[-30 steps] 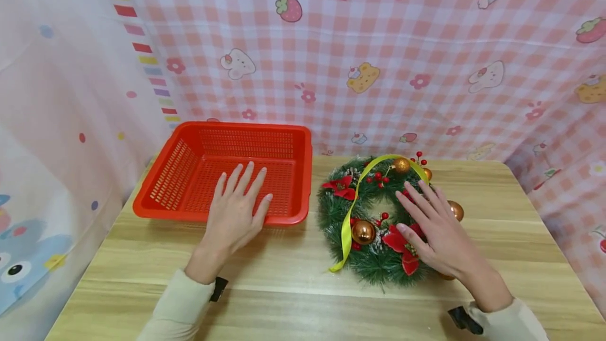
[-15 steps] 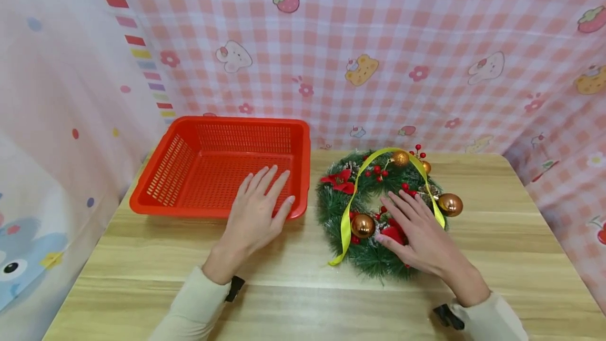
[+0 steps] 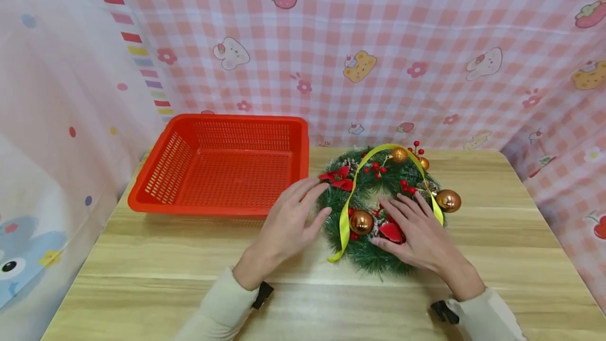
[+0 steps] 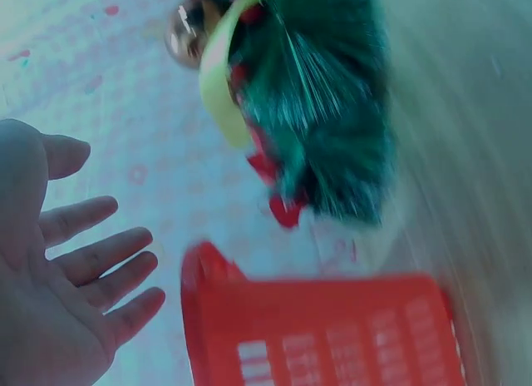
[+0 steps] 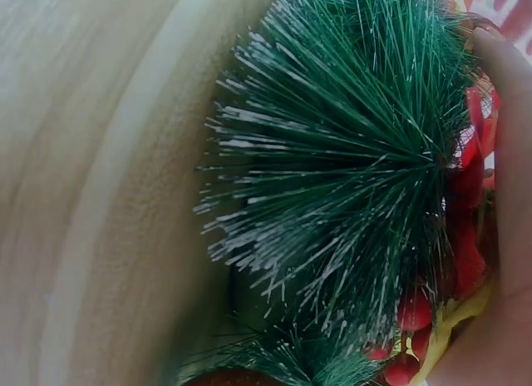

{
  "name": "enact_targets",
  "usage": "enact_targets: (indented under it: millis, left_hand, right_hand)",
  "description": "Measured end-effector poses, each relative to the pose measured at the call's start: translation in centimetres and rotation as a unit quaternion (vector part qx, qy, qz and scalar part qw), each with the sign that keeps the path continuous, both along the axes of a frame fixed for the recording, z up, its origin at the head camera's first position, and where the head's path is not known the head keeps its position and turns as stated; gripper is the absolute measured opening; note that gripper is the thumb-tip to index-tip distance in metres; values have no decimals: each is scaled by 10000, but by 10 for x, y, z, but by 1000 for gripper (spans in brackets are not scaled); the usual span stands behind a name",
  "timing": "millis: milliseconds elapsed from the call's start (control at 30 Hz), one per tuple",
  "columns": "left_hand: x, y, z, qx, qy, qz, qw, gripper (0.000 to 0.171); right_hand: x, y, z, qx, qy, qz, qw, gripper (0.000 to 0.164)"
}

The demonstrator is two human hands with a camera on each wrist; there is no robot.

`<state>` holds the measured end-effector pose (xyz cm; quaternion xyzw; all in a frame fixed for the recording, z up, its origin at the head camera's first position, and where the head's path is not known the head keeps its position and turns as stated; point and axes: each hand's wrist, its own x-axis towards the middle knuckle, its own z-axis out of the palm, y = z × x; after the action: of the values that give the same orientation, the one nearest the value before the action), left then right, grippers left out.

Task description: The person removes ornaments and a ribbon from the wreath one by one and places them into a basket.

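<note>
Christmas wreath (image 3: pixel 363 189) lies on the bench (image 3: pixel 341 309) beside the red basket (image 3: pixel 199 210), our left grip (image 3: pixel 291 220) and right grip (image 3: pixel 418 236) both unclosed, so we seem at taking hold, next needing careful closing.

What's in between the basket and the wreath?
In the head view, the left hand shows partly in the gap between basket and wreath; beyond it, the stretch is just bare table.
</note>
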<state>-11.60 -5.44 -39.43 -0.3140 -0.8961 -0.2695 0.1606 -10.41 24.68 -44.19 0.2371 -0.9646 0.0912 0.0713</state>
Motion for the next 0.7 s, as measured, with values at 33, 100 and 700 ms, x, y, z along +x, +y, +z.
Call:
enact_targets:
  millis: [33, 100, 700]
  left_hand:
    - [1, 4, 0, 114, -43, -114, 9999, 46]
    - [4, 10, -1, 316, -173, -292, 9989, 45]
    - [13, 59, -15, 358, -1470, -473, 9874, 52]
  right_hand:
    - [-1, 0, -1, 0, 21, 1, 10000, 86]
    - [-1, 0, -1, -27, 55, -3, 10000, 86]
    - [-4, 2, -6, 28, 295, -12, 9996, 85]
